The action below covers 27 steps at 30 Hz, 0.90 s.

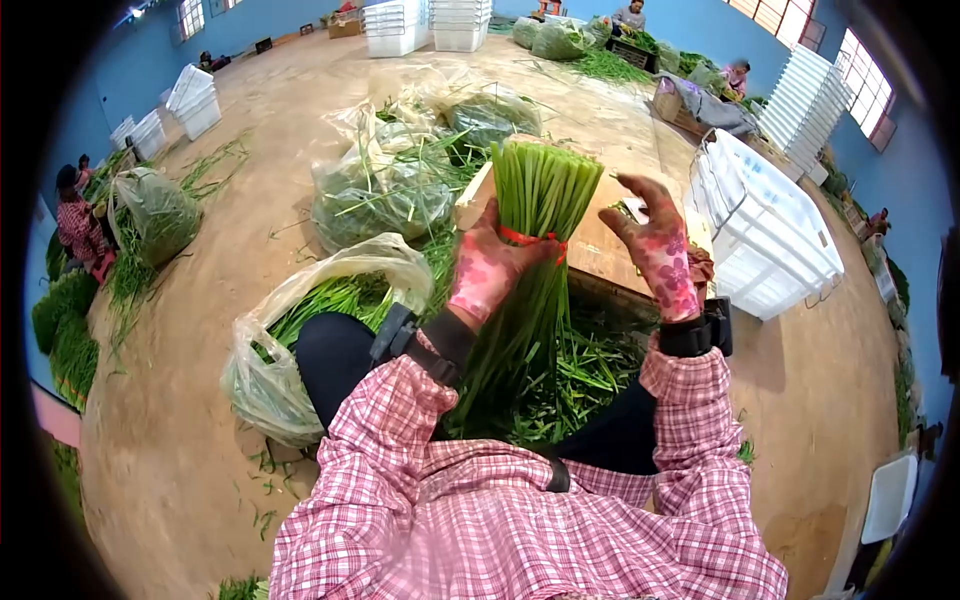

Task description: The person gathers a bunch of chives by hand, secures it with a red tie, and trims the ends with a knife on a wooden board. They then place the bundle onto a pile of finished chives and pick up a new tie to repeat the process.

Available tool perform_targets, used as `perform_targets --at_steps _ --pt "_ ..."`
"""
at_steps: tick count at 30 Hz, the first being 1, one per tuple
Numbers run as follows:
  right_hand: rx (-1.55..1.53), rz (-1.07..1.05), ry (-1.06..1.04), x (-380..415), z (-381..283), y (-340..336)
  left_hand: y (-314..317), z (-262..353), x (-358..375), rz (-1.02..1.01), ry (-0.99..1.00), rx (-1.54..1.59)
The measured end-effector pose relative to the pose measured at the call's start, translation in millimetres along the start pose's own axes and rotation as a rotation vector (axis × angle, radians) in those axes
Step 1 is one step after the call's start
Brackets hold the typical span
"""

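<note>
Evidently freshly cut, a thick bunch of green stalks (546,190) is held upright above the lap, its pale, blunt ends gathered at the top into a nearly level, tightly packed face. Smooth, straight stems are cinched by a bright red band (516,237), below which darker, flat, ribbon-like leaves are fanned loosely downward. The bunch is gripped just at the band by the left hand (490,263), whose fingers are closed around the stems with the thumb laid across the front. Beside it, apart from the stalks, the right hand (655,238) is raised with its fingers curved and spread wide. Both hands are partly covered in pink, flower-printed fabric. Behind the bunch, the low counter (597,254) is formed of flat, light-brown wood. Beneath it, limp, glossy loose leaves (600,385) are heaped between the knees. To the left, more greens are contained in a crumpled, translucent plastic bag (275,385) with a rolled rim. On the right, a rigid white crate (765,225) is set on the dusty, tan floor (790,420).
</note>
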State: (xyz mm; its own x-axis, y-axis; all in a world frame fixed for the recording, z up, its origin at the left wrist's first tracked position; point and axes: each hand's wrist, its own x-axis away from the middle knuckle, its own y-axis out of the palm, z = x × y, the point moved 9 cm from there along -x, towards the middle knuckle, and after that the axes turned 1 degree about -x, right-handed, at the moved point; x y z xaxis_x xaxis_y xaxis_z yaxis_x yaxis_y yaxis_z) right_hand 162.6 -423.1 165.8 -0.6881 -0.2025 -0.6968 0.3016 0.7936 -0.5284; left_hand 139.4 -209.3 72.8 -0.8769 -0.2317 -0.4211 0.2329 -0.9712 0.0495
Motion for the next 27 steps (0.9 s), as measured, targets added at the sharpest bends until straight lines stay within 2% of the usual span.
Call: perform_targets --at_steps 2,4,6,7,8,10,11,12,14,15,18,19,20,22,24,25,26,27 --pt "-0.013 0.075 -0.22 -14 -57 -8 6 18 4 -0.002 0.014 -0.029" --pt "-0.118 0.189 -0.295 -27 -77 -20 8 8 1 0.022 0.055 -0.009" --pt "-0.293 0.203 -0.045 -34 -50 -29 4 4 1 0.077 0.106 -0.036" --pt "-0.467 0.147 0.08 -30 -18 -17 -6 34 7 0.077 0.097 -0.234" --pt "-0.466 0.028 0.132 -21 8 3 0 45 10 -0.068 -0.014 0.196" --pt "-0.529 -0.238 0.274 10 38 50 -1 33 4 -0.112 -0.172 0.345" --pt "-0.59 -0.38 0.308 26 38 66 -2 34 -1 -0.097 -0.154 0.357" --pt "-0.666 -0.419 0.298 35 41 76 -4 41 -6 -0.088 -0.101 0.325" --pt "-0.724 -0.308 0.315 32 28 70 -3 51 -13 -0.07 0.012 0.262" --pt "-0.813 -0.309 0.238 23 32 77 -3 51 -15 -0.04 0.04 0.217" --pt "-0.755 -0.46 0.203 19 -17 72 -1 64 -17 0.032 0.054 -0.154" --pt "-1.006 -0.465 0.352 23 -3 86 1 62 -22 -0.025 0.06 -0.078" --pt "-0.988 -0.405 0.271 11 -14 79 4 60 -28 -0.081 0.062 -0.002" --pt "-1.01 -0.354 0.264 -7 -5 74 5 74 -38 -0.187 0.195 0.145" --pt "-1.105 -0.344 0.299 -20 -12 68 4 63 -48 -0.276 0.209 0.044" --pt "-1.023 -0.345 0.291 -24 -20 61 -2 59 -46 -0.308 0.214 -0.014" --pt "-0.816 -0.308 0.246 -31 -26 54 9 77 -17 -0.405 0.088 0.203" --pt "-0.932 -0.326 0.196 -35 -27 56 15 83 -4 -0.393 0.106 0.407"
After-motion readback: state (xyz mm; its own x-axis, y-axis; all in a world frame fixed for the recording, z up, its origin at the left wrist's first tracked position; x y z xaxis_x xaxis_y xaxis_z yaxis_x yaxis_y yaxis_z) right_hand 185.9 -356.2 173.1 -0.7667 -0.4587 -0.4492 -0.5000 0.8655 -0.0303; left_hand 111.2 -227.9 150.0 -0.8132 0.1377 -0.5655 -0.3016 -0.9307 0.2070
